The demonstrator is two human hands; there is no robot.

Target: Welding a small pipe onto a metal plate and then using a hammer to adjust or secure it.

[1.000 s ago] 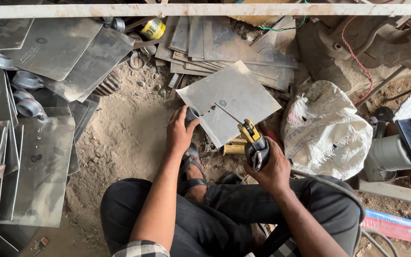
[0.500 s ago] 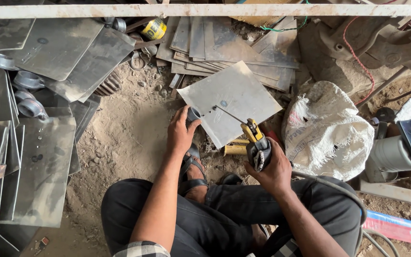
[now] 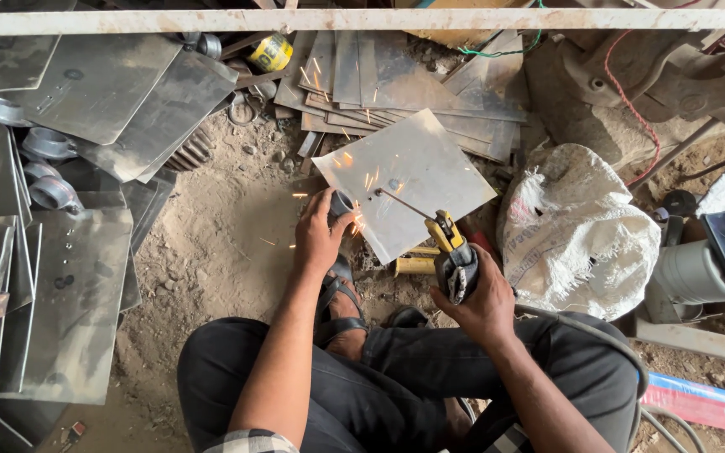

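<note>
Sparks scatter over the square metal sheet, which lies on the dirt just beyond both hands. The left hand closes around a small metal ring at the sheet's near-left edge. The right hand, nearer than the sheet, grips a welding electrode holder, its rod reaching the sheet's middle.

The left hand covers most of a small grey ring; only its upper edge shows beyond the fingers. The right hand wraps the electrode holder, hiding its grip. Where the rod tip meets the square metal sheet, ahead of the fingers, sparks blur the contact point. A yellow cylinder between both hands lies partly under the sheet. Left of the fingers, the stacked plates run off the frame edge.
</note>
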